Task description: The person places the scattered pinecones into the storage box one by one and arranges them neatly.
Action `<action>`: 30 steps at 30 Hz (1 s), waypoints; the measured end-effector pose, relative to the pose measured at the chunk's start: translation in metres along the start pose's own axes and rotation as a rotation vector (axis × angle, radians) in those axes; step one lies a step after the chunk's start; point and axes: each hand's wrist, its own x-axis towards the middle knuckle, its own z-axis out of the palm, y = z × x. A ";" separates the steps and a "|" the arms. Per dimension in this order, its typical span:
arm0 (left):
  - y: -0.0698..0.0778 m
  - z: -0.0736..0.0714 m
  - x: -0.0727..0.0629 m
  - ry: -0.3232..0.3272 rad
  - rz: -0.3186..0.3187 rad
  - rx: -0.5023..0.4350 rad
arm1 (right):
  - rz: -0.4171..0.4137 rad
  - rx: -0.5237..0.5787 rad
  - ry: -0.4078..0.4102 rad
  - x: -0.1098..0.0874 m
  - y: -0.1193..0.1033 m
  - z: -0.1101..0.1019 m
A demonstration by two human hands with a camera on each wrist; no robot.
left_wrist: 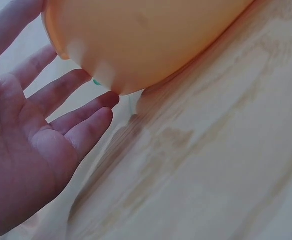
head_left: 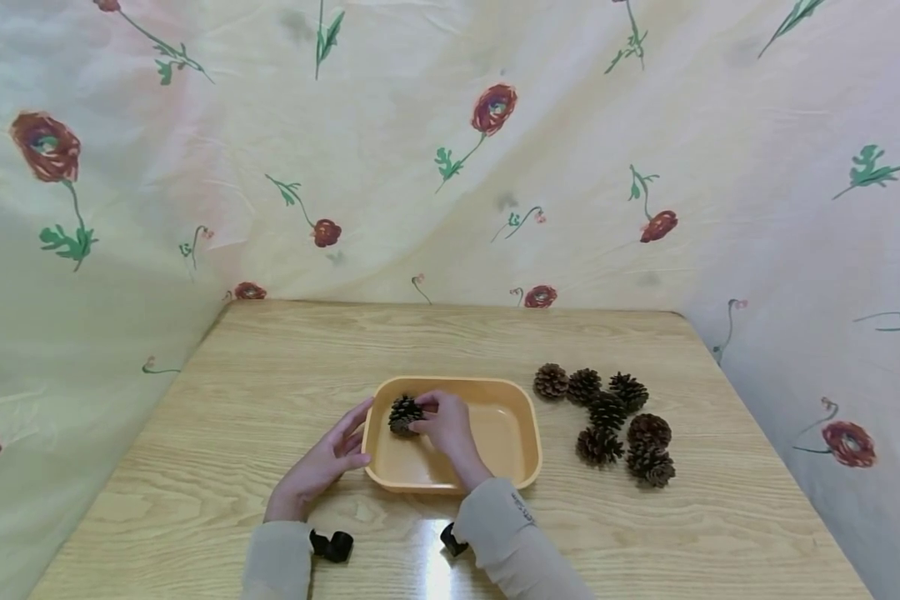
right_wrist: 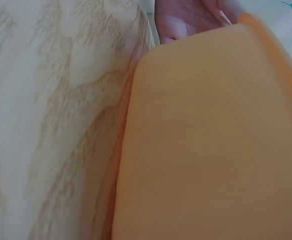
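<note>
A yellow-orange plastic basin [head_left: 498,433] sits on the table in the head view. At its left end is my left hand [head_left: 330,458], thumb and fingers spread along the rim. The left wrist view shows this hand [left_wrist: 31,135] with loosely straight fingers against the basin's outer wall [left_wrist: 156,40]. Inside the basin, toward its left end, my right hand [head_left: 448,423] pinches a dark brown pine cone [head_left: 403,417] between thumb and fingers. In the right wrist view the basin's side [right_wrist: 201,130] hides that hand and the cone; part of my left hand [right_wrist: 188,20] shows beyond.
Right of the basin, several pine cones [head_left: 607,411] lie in a loose cluster on the wooden table [head_left: 292,350]. A pale floral cloth [head_left: 390,167] hangs behind the table and along both sides. Black wrist devices [head_left: 337,547] show by both sleeves.
</note>
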 end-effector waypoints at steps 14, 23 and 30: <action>0.002 0.001 0.001 0.009 -0.024 0.010 | -0.005 -0.020 0.004 0.003 -0.001 0.002; 0.001 0.001 0.000 0.024 -0.021 0.021 | 0.018 0.012 -0.002 0.004 0.000 -0.002; 0.001 0.001 0.000 0.038 -0.052 0.020 | 0.012 0.047 -0.017 0.003 -0.001 -0.015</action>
